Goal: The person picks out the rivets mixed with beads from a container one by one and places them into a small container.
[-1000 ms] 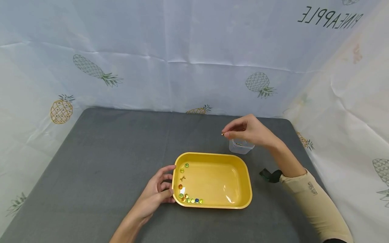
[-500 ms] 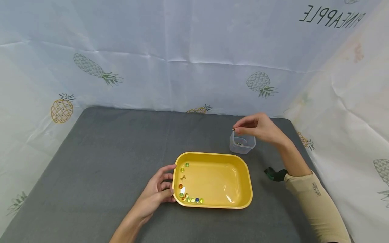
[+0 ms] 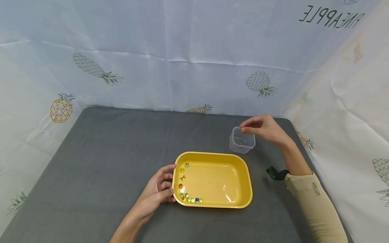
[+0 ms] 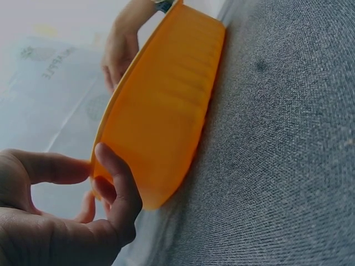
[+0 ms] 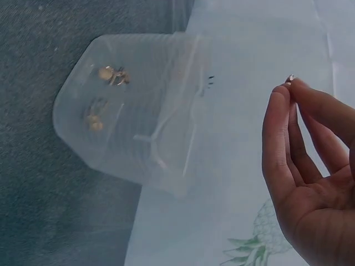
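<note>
My right hand (image 3: 265, 130) pinches a small shiny gold-coloured piece (image 5: 290, 78) between thumb and forefinger, above the far rim of a clear plastic box (image 3: 241, 148). Fingers cover most of the piece. Through the box's wall, gold-coloured trinkets (image 5: 113, 75) show inside. My left hand (image 3: 153, 192) grips the left side of a yellow tray (image 3: 212, 206), with fingertips at the rim and on the outer wall. Along the tray's left side and near-left corner lie several glass beads, among them an orange bead (image 3: 180, 186) and a blue bead (image 3: 197, 200), plus a gold-coloured trinket (image 3: 183, 177).
A dark grey cloth (image 3: 121, 152) covers the table. The clear box stands just behind the tray's far right corner. Pineapple-print curtains (image 3: 146, 67) hang behind the table and at both sides. A dark strap (image 3: 277, 174) hangs at my right wrist.
My right hand has moved rightward with the gold-coloured piece, from left of the clear box to above its far rim. My left hand and the tray stay put.
</note>
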Action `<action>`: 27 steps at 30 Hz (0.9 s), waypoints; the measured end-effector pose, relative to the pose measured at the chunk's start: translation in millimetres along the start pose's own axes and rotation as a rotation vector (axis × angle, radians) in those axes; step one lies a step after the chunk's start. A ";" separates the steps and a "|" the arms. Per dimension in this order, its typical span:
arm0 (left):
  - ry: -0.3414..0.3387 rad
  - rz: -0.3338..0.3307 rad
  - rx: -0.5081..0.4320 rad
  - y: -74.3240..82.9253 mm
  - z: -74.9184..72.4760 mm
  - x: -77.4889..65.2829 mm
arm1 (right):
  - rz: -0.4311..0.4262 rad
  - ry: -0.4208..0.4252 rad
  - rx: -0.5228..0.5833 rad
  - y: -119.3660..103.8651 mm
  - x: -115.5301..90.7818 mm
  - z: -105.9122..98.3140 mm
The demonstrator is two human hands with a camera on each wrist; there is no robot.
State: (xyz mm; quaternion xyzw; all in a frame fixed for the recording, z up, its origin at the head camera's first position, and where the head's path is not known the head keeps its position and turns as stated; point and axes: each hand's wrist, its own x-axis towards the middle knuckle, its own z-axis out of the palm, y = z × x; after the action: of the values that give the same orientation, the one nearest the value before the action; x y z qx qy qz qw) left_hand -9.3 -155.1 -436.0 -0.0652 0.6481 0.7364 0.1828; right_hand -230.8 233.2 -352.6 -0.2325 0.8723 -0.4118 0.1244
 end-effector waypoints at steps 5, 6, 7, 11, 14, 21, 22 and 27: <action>-0.001 0.001 0.000 0.0 0.2 0.1 | 0.023 0.005 0.000 9.4 -0.1 -0.1; 0.000 0.002 0.002 -0.1 0.2 0.2 | 0.024 0.008 -0.008 11.6 0.1 0.3; 0.000 0.003 0.003 -0.2 0.2 0.2 | 0.024 0.010 -0.015 14.2 0.6 0.9; 0.005 0.002 0.005 -0.6 0.4 0.0 | 0.012 0.017 -0.052 23.3 2.5 4.3; 0.008 -0.001 0.003 -0.7 0.4 -0.2 | 0.008 0.014 -0.071 28.0 3.6 7.3; 0.009 0.001 0.005 -0.7 0.6 -0.8 | 0.025 0.006 -0.085 33.2 3.6 10.7; 0.010 0.002 0.006 -0.7 0.7 -0.8 | 0.027 0.005 -0.085 33.5 3.6 10.9; 0.012 0.004 0.008 -0.4 1.0 -1.0 | 0.035 0.007 -0.089 34.3 3.5 11.8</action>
State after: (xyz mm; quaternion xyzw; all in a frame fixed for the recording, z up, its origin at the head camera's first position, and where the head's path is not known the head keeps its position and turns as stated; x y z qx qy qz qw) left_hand -8.1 -154.3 -435.8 -0.0673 0.6522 0.7338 0.1777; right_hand -239.3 242.6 -386.9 -0.2212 0.8941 -0.3711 0.1178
